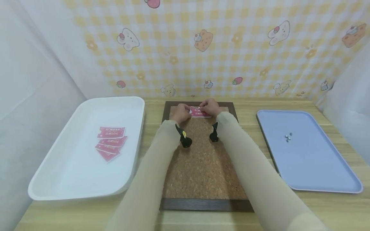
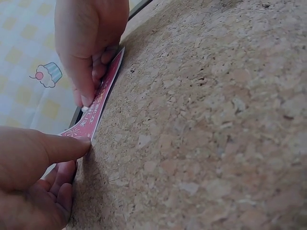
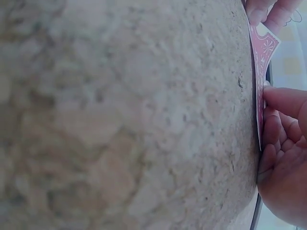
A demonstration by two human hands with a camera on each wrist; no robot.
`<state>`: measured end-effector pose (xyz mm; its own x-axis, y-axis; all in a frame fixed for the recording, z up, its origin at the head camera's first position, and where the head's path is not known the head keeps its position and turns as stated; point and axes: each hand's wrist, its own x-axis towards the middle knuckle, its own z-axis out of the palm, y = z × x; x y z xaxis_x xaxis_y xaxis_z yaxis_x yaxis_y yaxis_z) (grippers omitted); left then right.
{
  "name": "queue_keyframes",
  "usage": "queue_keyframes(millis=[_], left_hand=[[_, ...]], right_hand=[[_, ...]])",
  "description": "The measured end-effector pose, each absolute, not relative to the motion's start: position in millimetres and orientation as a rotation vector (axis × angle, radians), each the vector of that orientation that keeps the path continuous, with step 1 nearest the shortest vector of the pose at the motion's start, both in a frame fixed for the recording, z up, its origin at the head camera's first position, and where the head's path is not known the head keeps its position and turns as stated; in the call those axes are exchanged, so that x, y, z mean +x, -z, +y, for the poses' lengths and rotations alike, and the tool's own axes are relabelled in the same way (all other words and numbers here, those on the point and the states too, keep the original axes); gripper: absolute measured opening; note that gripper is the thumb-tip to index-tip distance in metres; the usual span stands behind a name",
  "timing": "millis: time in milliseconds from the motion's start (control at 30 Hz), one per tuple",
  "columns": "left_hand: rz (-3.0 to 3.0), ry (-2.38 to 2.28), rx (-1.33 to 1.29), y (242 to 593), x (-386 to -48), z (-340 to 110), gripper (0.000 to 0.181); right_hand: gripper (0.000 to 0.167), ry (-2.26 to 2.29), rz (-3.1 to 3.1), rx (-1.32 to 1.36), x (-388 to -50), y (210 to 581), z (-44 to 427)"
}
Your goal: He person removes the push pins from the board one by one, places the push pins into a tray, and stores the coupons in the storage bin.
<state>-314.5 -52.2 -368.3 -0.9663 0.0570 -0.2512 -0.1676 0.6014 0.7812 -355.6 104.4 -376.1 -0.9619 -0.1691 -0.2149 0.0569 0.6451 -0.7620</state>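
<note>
A red paper coupon [image 1: 198, 114] with white lettering lies at the top of a dark-framed cork board [image 1: 202, 170]. My left hand [image 1: 180, 114] pinches the coupon's left end, thumb on its printed face in the left wrist view. At the coupon's upper edge, my right hand [image 1: 211, 107] holds a small pale pushpin [image 2: 85, 109] between thumb and finger. The pin's tip is hidden, so I cannot tell whether it is in the cork. In the right wrist view the coupon [image 3: 264, 52] bends away from the board at its left end.
To the left, a white tray [image 1: 72, 170] holds several more red coupons [image 1: 111, 132], fanned and overlapping. On the right stands a blue tray [image 1: 315, 160] with several small silvery pins [image 1: 287, 138]. Behind the wooden table [image 1: 153, 128] hangs a yellow checked cloth [image 1: 179, 41].
</note>
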Motion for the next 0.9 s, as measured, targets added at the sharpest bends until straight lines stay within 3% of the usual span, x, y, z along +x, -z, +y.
queue_keyframes(millis=[900], left_hand=[[2.581,-1.317,-0.055,368,-311,-53,0.032]], right_hand=[[0.02,1.235,2.616,-0.119,-346,368,101]])
